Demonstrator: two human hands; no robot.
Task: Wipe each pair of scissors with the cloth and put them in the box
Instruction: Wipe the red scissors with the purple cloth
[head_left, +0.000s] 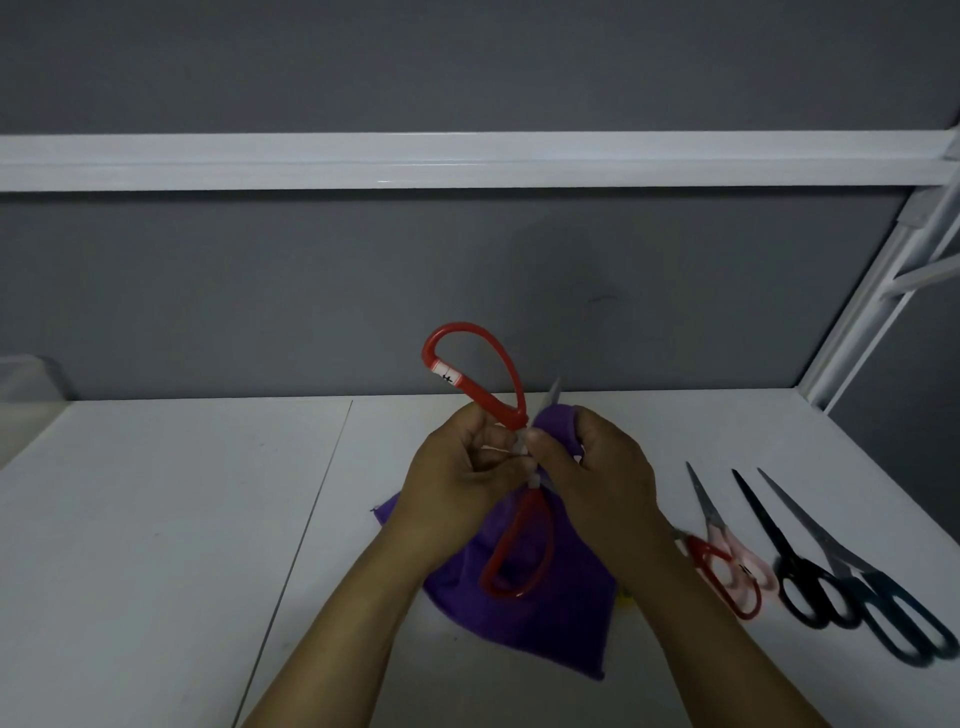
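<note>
1. left hand (457, 467) has its fingers curled round the red scissors (447, 370) right near the pivot, holding them up off the white table (156, 519).
2. the scissors are spread open: one red loop sticks up, the other hangs down in front of the purple cloth (545, 623).
3. right hand (597, 467) pinches the cloth around one blade, and the blade tip (555, 392) pokes out above it.
4. the rest of the cloth droops down onto the table.
5. off to the right on the table lie small red scissors (727, 577), pink scissors (737, 551) and two dark pairs (800, 577).
6. a pale container (26, 379) sits at the far left edge; can't tell if it's the box.
</note>
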